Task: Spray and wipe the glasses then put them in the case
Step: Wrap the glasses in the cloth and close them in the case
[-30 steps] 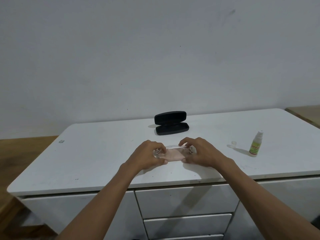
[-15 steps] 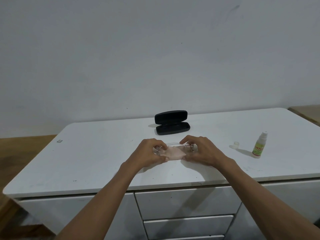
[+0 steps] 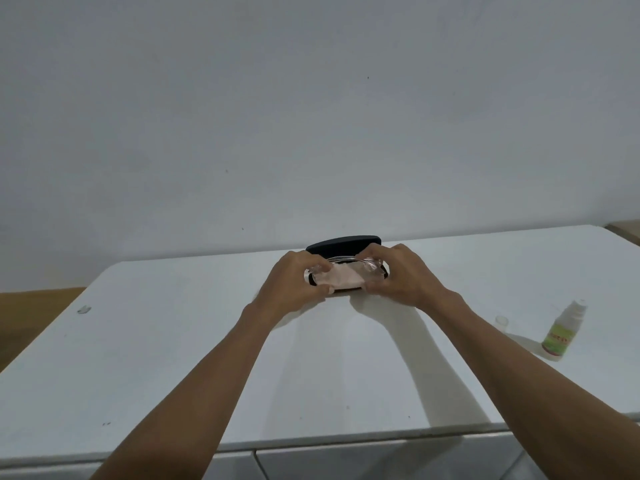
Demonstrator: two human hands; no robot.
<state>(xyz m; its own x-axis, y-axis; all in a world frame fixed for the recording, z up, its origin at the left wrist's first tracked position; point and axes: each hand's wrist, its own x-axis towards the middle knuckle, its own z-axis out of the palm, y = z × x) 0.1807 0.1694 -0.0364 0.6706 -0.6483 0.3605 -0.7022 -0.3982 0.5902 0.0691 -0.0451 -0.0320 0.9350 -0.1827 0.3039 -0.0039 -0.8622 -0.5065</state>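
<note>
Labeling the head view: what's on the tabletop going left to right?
Small grey speck → left hand → glasses with the pink cloth, held over the black case → right hand → clear cap → spray bottle.

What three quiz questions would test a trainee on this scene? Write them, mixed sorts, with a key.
1. True or false: the black case lies shut.
2. Both hands hold the glasses with a pink cloth over which thing? A) the spray bottle B) the case C) the small cap
3. Fill in: the spray bottle stands on the person's ____ side of the white table.

Key: 1 false, the lid stands up; 2 B; 3 right.
</note>
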